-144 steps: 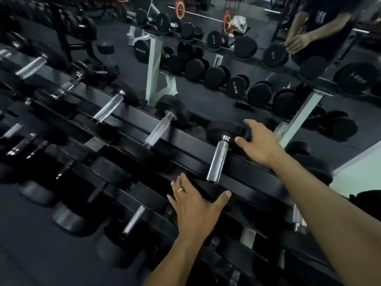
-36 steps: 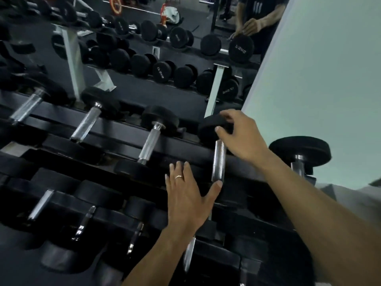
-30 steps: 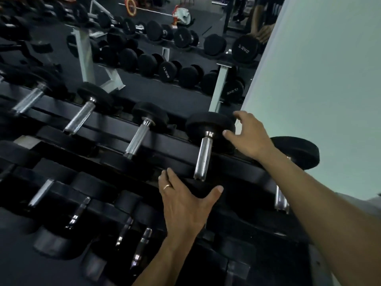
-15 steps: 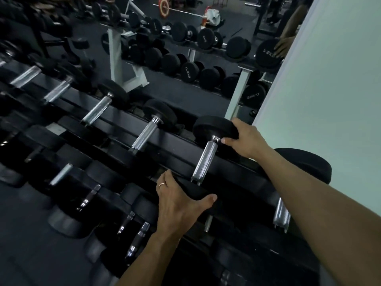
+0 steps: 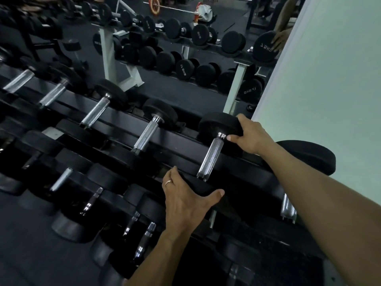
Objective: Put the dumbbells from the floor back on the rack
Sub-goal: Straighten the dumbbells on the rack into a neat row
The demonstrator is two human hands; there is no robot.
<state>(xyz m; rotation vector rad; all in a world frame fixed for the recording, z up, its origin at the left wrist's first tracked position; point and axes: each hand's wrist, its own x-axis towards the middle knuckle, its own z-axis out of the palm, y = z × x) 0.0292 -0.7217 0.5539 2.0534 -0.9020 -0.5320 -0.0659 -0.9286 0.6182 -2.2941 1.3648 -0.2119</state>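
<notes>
In the mirror you can read reversed weight marks: "2.5KG" on one dumbbell head (image 5: 265, 47), "17.5KG" on another (image 5: 249, 90).

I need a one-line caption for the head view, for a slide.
Both hands, left and right, grip the ends of a dumbbell on the rack.

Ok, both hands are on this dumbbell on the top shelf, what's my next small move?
Probably let go. The dumbbell already lies across the rack, in line with its neighbours, the right hand gripping its far head and the left hand its near one.
</notes>
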